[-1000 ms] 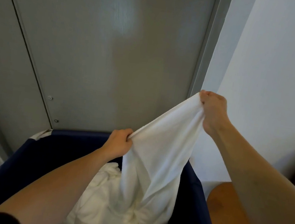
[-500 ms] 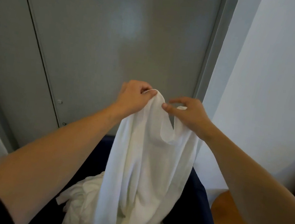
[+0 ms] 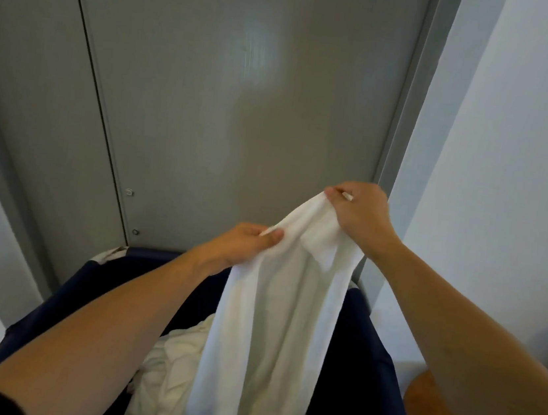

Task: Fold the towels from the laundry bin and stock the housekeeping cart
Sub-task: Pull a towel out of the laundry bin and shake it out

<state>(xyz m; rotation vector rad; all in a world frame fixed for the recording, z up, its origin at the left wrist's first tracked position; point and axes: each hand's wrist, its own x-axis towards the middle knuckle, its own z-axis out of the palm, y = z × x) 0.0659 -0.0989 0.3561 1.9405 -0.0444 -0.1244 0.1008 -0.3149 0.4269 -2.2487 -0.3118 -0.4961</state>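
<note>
Two hands pinch one white towel [image 3: 271, 327] by its top edge: left hand [image 3: 244, 243] lower, right hand [image 3: 361, 214] higher; cloth hangs below the fingers into the laundry bin [image 3: 374, 364].

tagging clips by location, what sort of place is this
Probably a hotel service or back corridor. A navy laundry bin heaped with white linen stands before a grey metal door, perhaps a lift, and a white towel is being lifted out.

- Illumination: soft, even, moderately bright; source not visible.
- Glare: pale diffuse patch on the grey door [image 3: 243, 107], upper centre.
- Shadows: faint, soft-edged; deepest inside the dark bin [image 3: 369, 350].
- Distortion: wide-angle; door edges lean and bow toward frame borders.
- Focus: slightly soft overall; forearms at the lower edge blurred.
</note>
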